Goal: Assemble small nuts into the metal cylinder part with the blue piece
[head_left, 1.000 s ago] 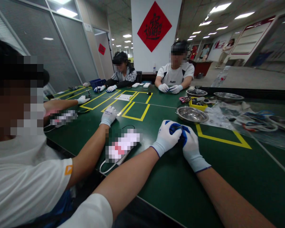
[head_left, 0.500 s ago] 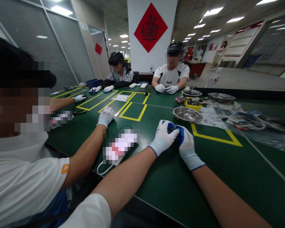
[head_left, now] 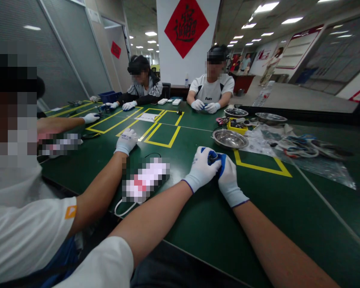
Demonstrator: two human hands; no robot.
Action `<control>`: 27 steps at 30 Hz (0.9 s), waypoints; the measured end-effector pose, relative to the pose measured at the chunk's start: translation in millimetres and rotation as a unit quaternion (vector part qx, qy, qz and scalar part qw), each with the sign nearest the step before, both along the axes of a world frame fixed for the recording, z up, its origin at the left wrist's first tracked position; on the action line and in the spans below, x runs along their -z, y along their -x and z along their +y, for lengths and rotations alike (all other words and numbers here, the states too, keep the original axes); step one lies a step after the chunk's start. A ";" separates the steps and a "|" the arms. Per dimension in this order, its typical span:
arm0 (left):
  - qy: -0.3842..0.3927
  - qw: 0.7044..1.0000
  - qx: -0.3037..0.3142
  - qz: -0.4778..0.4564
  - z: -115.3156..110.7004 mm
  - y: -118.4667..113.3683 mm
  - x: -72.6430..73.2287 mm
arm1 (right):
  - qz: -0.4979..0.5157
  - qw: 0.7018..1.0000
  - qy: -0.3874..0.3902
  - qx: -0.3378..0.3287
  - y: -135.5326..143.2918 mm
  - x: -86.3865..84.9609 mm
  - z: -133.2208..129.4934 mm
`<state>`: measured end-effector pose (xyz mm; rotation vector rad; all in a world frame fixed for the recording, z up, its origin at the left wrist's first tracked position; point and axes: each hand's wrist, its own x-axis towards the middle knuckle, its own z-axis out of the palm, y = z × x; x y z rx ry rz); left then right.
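My left hand (head_left: 202, 169), in a white glove with blue fingertips, is curled round a small dark object (head_left: 212, 159) above the green table (head_left: 195, 218). My right hand (head_left: 228, 178), gloved the same way, meets it from the right, with fingers closed against the same object. Most of that object is hidden by the gloves, and I cannot make out what it is. A steel bowl (head_left: 230, 139) stands just beyond my hands. Left of my left forearm lies a blurred white and pink device (head_left: 145, 180) with a white cable.
At my left sits a person whose gloved hand (head_left: 127, 141) rests on the table. Two more people sit across. Yellow tape rectangles (head_left: 172, 138) mark the surface. To the right are a yellow tray (head_left: 237, 127), more bowls, plastic bags and a cable bundle (head_left: 306, 147).
The whole view has shifted a little, so the table and people appear further left and slightly higher. My hands stay together round the small object.
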<state>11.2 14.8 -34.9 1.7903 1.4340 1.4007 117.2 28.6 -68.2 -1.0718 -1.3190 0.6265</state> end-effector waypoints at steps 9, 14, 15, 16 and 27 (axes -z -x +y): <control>-0.007 0.999 0.044 -0.015 -1.0 -1.1 0.4 | -0.023 0.998 -0.004 0.053 -9.0 5.7 6.6; -0.003 0.999 0.040 0.003 0.1 -1.0 2.8 | 0.000 0.999 0.003 0.036 -6.9 3.1 5.4; -0.001 0.999 0.037 0.005 0.1 -0.6 2.8 | 0.006 1.000 0.005 0.029 -5.6 1.7 4.6; 0.001 0.999 0.033 0.006 0.1 -0.4 2.6 | 0.009 1.000 0.007 0.024 -4.3 0.3 3.7; -0.037 0.999 0.020 -0.003 -5.6 2.9 -1.8 | 0.000 0.999 0.027 0.036 -0.2 -5.5 -1.6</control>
